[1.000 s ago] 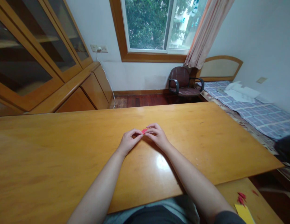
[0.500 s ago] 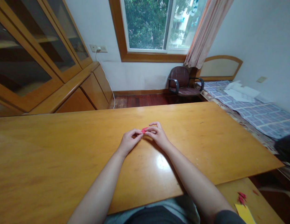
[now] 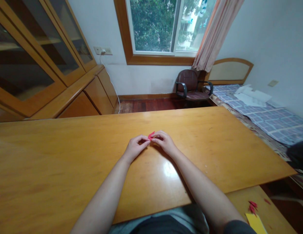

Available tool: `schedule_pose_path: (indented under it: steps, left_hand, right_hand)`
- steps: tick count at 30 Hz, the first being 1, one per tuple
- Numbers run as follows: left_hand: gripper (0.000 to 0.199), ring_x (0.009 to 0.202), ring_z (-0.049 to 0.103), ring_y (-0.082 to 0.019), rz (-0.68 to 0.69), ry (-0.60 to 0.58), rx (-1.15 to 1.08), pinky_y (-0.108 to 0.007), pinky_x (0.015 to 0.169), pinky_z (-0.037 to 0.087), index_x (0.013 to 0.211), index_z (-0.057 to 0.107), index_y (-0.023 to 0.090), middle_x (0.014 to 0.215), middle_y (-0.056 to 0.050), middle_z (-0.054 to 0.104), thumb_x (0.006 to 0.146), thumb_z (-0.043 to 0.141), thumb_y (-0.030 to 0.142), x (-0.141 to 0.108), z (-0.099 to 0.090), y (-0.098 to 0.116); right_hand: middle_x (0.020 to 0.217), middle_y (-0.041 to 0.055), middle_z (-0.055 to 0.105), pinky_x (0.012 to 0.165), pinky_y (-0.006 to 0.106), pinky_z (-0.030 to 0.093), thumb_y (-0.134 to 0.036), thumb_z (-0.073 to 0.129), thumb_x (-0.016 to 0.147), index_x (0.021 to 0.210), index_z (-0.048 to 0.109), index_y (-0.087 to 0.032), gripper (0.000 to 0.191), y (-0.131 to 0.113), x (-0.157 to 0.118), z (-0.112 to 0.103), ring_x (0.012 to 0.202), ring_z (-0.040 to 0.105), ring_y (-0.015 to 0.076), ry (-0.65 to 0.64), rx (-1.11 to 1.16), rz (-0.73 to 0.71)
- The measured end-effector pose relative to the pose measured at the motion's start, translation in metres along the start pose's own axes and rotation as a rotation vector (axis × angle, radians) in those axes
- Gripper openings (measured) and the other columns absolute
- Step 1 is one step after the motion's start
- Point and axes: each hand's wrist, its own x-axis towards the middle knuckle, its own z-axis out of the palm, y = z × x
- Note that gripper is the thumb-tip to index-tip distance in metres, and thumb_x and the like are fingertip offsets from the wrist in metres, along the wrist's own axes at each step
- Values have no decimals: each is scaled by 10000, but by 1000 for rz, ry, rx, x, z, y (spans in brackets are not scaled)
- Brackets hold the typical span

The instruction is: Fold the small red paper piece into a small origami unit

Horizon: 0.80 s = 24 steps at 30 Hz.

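Note:
A small piece of folded red paper point(image 3: 150, 136) is held just over the wooden table, between my two hands. My left hand point(image 3: 136, 147) pinches its left side between thumb and fingertips. On the other side, my right hand point(image 3: 164, 141) has its thumb and fingers closed on the paper's right part. One pointed red flap sticks up between the fingertips. The fingers cover much of the paper, so its full folded shape is hidden.
The wooden table point(image 3: 68, 156) spreads around both forearms. On a lower surface point(image 3: 239, 201) at right lie several small red folded pieces point(image 3: 252, 206) and a yellow paper sheet point(image 3: 255, 223). Beyond stand a chair point(image 3: 189, 84), a bed point(image 3: 263, 113) and a glass-fronted cabinet point(image 3: 61, 81).
My right hand's raised fingers have curled in toward the paper. A red flap now points up more visibly. My left hand has hardly moved.

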Motion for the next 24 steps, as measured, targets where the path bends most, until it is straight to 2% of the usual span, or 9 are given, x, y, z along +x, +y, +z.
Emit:
schedule_pose_path:
  steps: [6,13,19,24]
  left_hand:
    - [218,726,659,-167,-49,-10,-7,-298,709,536,867,705,169,856,-53,725,791,720,373,0,-1,1]
    - [214,849,658,-185,-18,8,36,-307,797,518,896,681,180,897,-52,711,807,705,373,2,0,2]
    - [236,697,649,-151,-61,8,-71,-280,697,512,922,578,192,758,1,658,872,629,417,2,2,-1]
    - [290,738,658,-156,-84,27,-126,-291,720,521,1003,560,199,832,0,661,846,650,426,4,2,-6]
  right_hand:
    - [1008,58,714,867,325,513,-277,744,803,960,742,-217,167,-4,-1,-1,937,659,184,10,-72,5]
    - [1019,65,727,901,342,514,-288,729,818,951,743,-219,150,-7,-1,-2,967,666,191,9,-83,-5]
    - [986,59,726,885,331,509,-258,669,870,922,743,-215,100,-13,-4,-2,952,662,177,14,-106,-60]
    - [958,58,720,882,326,498,-256,649,885,921,734,-205,106,-13,-6,-2,941,653,171,-22,-152,-101]
